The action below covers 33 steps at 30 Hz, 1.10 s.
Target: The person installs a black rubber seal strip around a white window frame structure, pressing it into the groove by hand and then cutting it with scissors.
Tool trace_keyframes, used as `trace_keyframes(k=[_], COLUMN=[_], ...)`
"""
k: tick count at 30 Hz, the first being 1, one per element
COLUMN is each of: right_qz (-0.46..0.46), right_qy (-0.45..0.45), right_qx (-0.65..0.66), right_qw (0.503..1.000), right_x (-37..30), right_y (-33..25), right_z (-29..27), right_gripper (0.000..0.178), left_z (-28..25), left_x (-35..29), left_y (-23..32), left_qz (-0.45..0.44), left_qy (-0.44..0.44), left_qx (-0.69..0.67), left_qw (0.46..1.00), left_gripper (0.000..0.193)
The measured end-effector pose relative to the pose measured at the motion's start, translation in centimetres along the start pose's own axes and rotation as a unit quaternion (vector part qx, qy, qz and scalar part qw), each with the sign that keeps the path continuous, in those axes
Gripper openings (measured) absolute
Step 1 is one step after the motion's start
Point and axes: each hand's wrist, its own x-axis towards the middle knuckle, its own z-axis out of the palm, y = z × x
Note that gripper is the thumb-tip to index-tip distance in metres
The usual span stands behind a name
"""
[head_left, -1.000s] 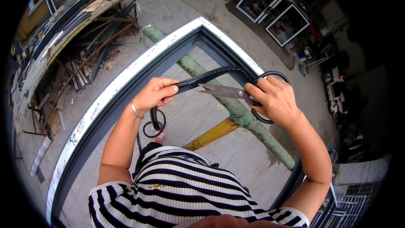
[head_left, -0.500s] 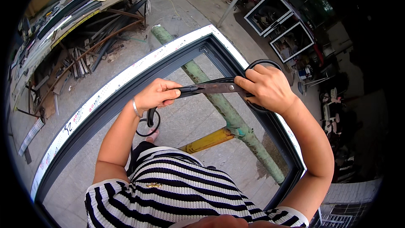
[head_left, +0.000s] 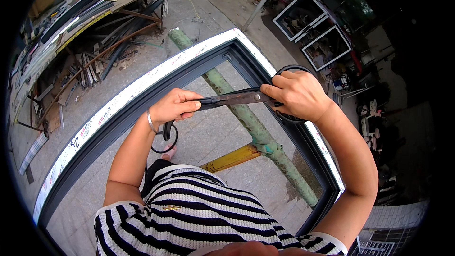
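Note:
My left hand (head_left: 176,106) pinches a black rubber strip (head_left: 208,106) between thumb and fingers. A loop of the strip hangs below that hand. My right hand (head_left: 299,96) is closed around the black handles of a pair of scissors (head_left: 242,97). The brown blades point left, and their tips lie against the strip beside my left fingertips. Behind the blades, more strip runs across to my right hand. Both hands are above a large dark window frame (head_left: 189,75) with white printed film along its outer faces.
A green pipe (head_left: 246,118) and a yellow bar (head_left: 232,157) pass beneath the frame. A cluttered workbench (head_left: 128,1) stands at the far left with scraps under it. Two white-edged frames (head_left: 327,47) lean at the far right. A grey pole (head_left: 266,1) rises beyond the window frame.
The scissors and both hands have shifted very slightly left in view. The grip on scissors and strip looks the same.

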Motion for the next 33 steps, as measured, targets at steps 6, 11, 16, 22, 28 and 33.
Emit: trace_keyframes(k=[6,11,16,22,28,33], right_qz=[-0.009,-0.023,-0.024,-0.03,-0.046,-0.059], right_qy=[0.005,0.017,0.0,-0.008,-0.013,-0.02], right_qx=[-0.03,-0.082,-0.062,-0.02,-0.028,-0.022], right_qw=[0.999,0.996,0.998,0.999,0.998,0.998], right_x=[0.3,1.1,1.1,1.0,1.1,1.2], right_y=[-0.3,-0.9,-0.6,-0.2,0.3,0.5], right_z=[-0.4,-1.4,-1.5,-1.5,-1.1,-0.7], right_gripper=[0.039,0.031,0.031,0.038,0.038,0.033], left_z=[0.1,0.2,0.2,0.3,0.1,0.4], left_x=[-0.1,-0.1,-0.2,-0.2,-0.1,-0.2], left_y=[0.1,0.1,0.2,0.3,0.3,0.4], left_qz=[0.003,0.002,0.005,-0.001,-0.007,0.0], left_qy=[-0.004,0.003,0.001,-0.001,-0.014,-0.001], left_qx=[-0.014,-0.013,-0.007,-0.023,-0.03,-0.033], left_qw=[1.0,1.0,1.0,1.0,0.999,0.999], left_gripper=[0.03,0.03,0.03,0.03,0.032,0.031])
